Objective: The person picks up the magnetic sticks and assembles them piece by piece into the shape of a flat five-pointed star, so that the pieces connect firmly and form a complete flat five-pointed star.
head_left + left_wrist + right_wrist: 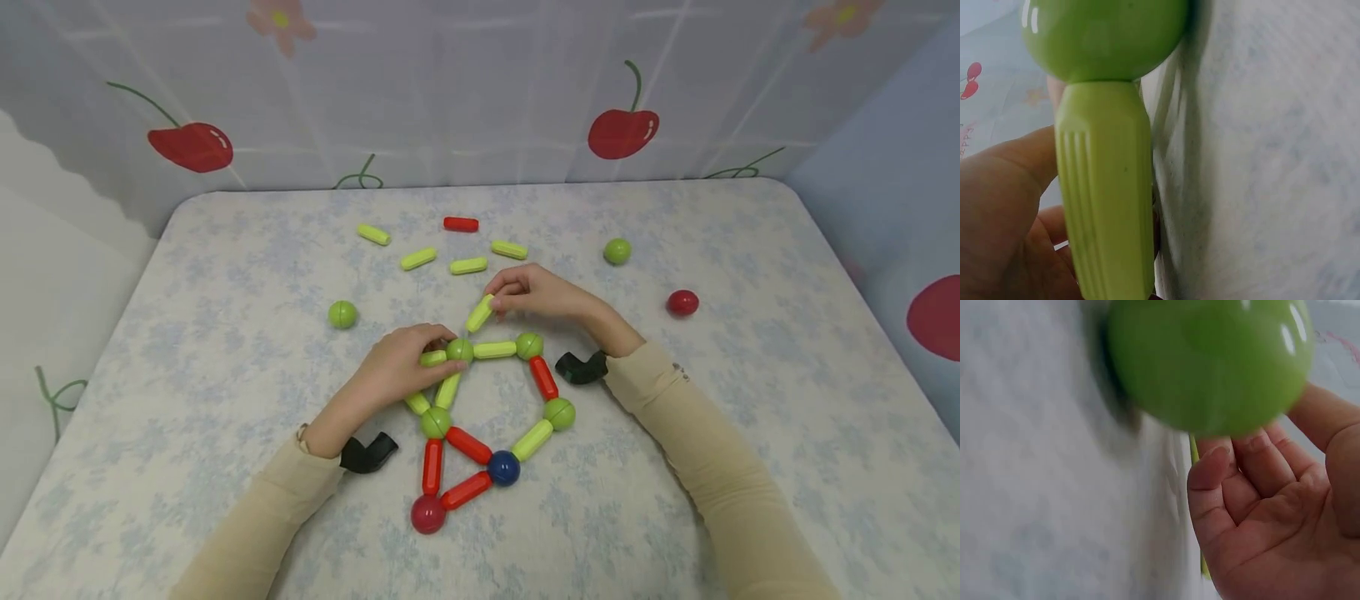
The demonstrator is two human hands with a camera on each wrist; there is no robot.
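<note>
Magnetic rods and balls form a joined figure on the table. My left hand (397, 367) grips the green ball (460, 351) at its upper left corner, thumb in front and fingers behind. A yellow-green rod (432, 358) runs from that ball under the hand, partly hidden. Between its thumb and fingers my right hand (542, 292) pinches a loose yellow-green rod (480, 313), tilted, its lower end close above the gripped ball. In the left wrist view a yellow-green rod (1107, 187) meets a green ball beside the palm. A large green ball (1210, 362) partly covers the right fingers in the right wrist view.
Nearer me, red rods (467, 490) link a blue ball (504, 468), a red ball (428, 514) and a green ball (435, 422). Several loose yellow-green rods (468, 266) and a red rod (461, 224) lie behind. Loose balls sit left (342, 314) and right (682, 302).
</note>
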